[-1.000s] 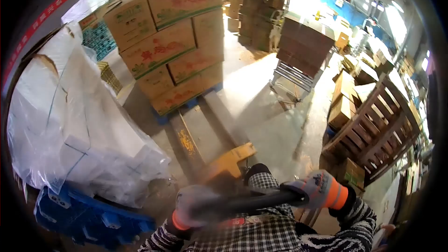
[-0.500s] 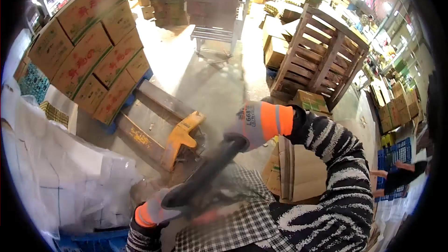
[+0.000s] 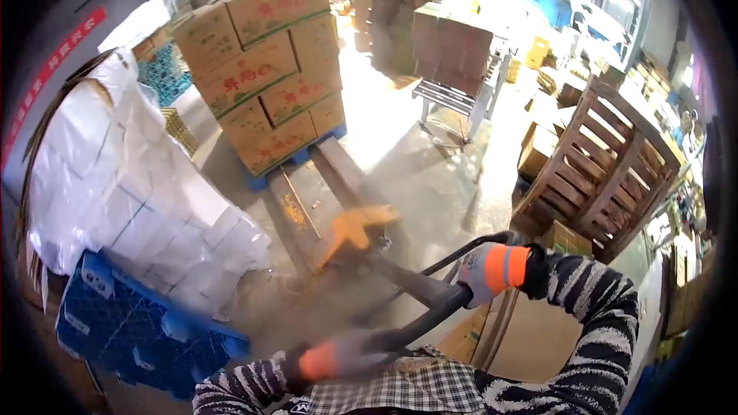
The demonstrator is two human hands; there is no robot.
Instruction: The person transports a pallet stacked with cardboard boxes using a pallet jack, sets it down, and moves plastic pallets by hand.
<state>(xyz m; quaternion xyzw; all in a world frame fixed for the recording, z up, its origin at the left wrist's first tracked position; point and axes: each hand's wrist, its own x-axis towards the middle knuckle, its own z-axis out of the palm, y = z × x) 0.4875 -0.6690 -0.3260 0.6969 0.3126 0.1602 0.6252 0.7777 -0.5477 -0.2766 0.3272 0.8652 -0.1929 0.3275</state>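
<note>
Both hands wear grey and orange gloves. My right hand (image 3: 490, 270) is wrapped round the upper right part of a black handle (image 3: 427, 321). Lower down, my left hand (image 3: 355, 355), somewhat blurred, is closed on the left part of the same handle. The handle belongs to a yellow pallet jack (image 3: 354, 232) in front of me. Its forks reach towards a blue pallet (image 3: 300, 157), which bears a tall stack of printed cardboard boxes (image 3: 265, 69).
Plastic-wrapped goods (image 3: 146, 192) and a blue plastic pallet (image 3: 131, 323) stand at the left. On the right a wooden pallet (image 3: 607, 173) leans upright near cartons. A metal-legged cart (image 3: 453, 50) bears brown boxes further back. Flat cardboard (image 3: 538, 334) lies beside my right arm.
The view swung right, then back left. Both hands stay on the handle, which now slants up to the right, with my right hand higher than my left.
</note>
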